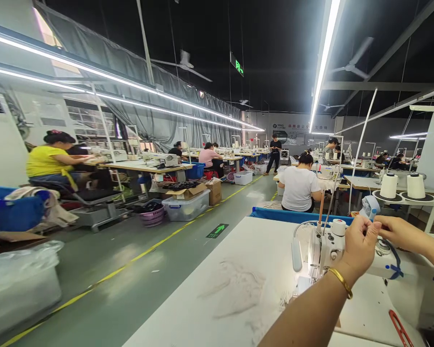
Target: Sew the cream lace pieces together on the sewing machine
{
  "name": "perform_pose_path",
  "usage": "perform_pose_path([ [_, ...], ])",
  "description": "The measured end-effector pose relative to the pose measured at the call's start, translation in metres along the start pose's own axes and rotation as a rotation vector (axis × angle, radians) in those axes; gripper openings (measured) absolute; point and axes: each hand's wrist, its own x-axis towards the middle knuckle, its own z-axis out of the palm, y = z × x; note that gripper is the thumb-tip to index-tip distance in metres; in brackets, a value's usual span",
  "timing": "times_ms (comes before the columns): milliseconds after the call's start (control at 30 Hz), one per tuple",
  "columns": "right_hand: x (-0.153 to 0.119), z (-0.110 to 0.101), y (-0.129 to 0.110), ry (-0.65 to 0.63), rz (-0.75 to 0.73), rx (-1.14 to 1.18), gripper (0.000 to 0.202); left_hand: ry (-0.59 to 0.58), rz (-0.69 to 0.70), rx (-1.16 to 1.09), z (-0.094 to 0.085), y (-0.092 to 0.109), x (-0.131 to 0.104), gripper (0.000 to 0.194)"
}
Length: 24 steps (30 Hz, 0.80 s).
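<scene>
My left hand (359,243), with a gold bangle at the wrist, is raised over the head of a white sewing machine (332,248). Its fingers are closed in a pinch. Close against it, my right hand (396,231) reaches in from the right edge, fingertips also pinched together. Whatever lies between the fingertips is too small to make out. Below the hands, the machine's lamp lights the needle area. A pale, thin piece of fabric (238,289) lies on the white table (188,294). A red tool (400,327), perhaps thread snips, rests at the lower right.
Two white thread cones (388,185) stand on a rack at the right, near a small fan (369,207). Beyond the table, a person in a white shirt (299,188) sits sewing. An aisle with a yellow line (159,248) runs past bins and other workers on the left.
</scene>
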Motion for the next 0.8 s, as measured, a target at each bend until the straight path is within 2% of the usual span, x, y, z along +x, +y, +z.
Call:
perform_pose_path([
  [100, -0.014, -0.004, 0.018, 0.08, 0.058, -0.026, 0.049, -0.008, -0.029, -0.01, -0.001, 0.002, 0.0, 0.053],
  [200, -0.034, -0.014, 0.017, 0.068, 0.087, -0.069, 0.049, -0.005, -0.014, -0.037, -0.001, 0.003, 0.001, 0.055],
  [267, -0.045, -0.022, 0.0, -0.055, 0.063, -0.099, 0.049, 0.035, 0.01, -0.055, -0.001, 0.003, 0.002, 0.057],
  [333, -0.046, -0.027, -0.023, -0.154, 0.044, -0.084, 0.045, 0.128, 0.03, -0.056, 0.0, 0.003, 0.004, 0.059],
  [433, -0.028, -0.027, -0.049, -0.302, 0.057, -0.057, 0.034, 0.145, -0.004, -0.105, 0.003, 0.001, 0.009, 0.058],
  [533, -0.004, -0.026, -0.055, -0.384, 0.099, -0.043, 0.031, 0.153, -0.018, -0.12, 0.005, 0.003, 0.011, 0.058],
  [600, 0.008, -0.028, -0.051, -0.38, 0.11, -0.035, 0.027, 0.136, -0.014, -0.116, 0.005, 0.006, 0.011, 0.058],
  [667, 0.014, -0.031, -0.042, -0.32, 0.108, -0.037, 0.028, 0.117, -0.019, -0.104, 0.005, 0.008, 0.01, 0.058],
  [800, -0.001, -0.041, -0.019, -0.143, 0.103, -0.062, 0.028, 0.071, -0.037, -0.07, 0.004, 0.009, 0.01, 0.058],
])
